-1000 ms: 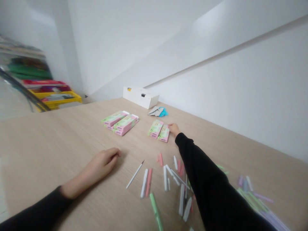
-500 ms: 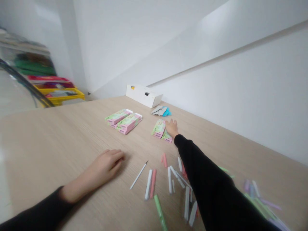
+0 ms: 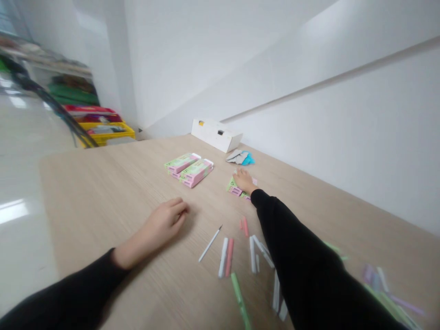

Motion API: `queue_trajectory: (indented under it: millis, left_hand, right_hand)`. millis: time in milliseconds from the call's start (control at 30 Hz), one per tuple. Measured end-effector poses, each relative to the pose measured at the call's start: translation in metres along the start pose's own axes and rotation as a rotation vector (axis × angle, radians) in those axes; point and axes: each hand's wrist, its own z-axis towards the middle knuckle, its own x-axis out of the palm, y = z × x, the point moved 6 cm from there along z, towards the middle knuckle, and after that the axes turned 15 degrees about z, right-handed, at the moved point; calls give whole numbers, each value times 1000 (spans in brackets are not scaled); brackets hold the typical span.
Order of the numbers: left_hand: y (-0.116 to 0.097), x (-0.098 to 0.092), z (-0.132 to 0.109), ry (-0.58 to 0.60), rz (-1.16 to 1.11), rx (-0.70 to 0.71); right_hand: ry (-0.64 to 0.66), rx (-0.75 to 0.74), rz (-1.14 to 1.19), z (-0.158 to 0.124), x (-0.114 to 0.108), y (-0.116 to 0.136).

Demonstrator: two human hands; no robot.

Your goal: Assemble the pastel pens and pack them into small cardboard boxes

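My right hand [image 3: 244, 180] lies over a small pink-and-green box [image 3: 234, 188], its bent fingers closed on the far part of it. Part of a second such box [image 3: 246, 196] shows beside it, under the hand's near side. The fingertips are blurred. My left hand [image 3: 168, 219] rests on the table with its fingers curled in and nothing visible in them. Closest to it is a thin white brush-like stick with a dark tip [image 3: 210, 244]. Farther off stand stacked pink-and-green boxes [image 3: 195, 170].
Beyond the boxes lie crumpled grey and blue pieces [image 3: 240, 157] and a long white box [image 3: 216, 136] by the wall. White and pink pens [image 3: 223, 257], a green pen [image 3: 240, 300] and purple pens [image 3: 373, 277] lie near my right arm. A yellow crate [image 3: 106, 133] stands past the table.
My right hand has moved left, from beside the pair of small boxes to over them. My left hand stays curled on the table. The view has shifted, so things appear farther right.
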Motion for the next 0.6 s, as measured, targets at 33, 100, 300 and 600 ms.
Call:
queue_trajectory:
  millis: [33,100,300,600]
  left_hand:
    - [4,-5,8,-41,7,-36]
    - [12,-15,31,-101,100,-107]
    - [28,-15,113,-24,422,-317]
    - [22,21,136,22,477,-449]
  right_hand:
    - [-37,33,7,-1,-6,1]
    - [-134,94,31,-5,-25,5]
    - [-195,12,42,-36,-104,33]
    - [-272,76,-152,-197,-246,13]
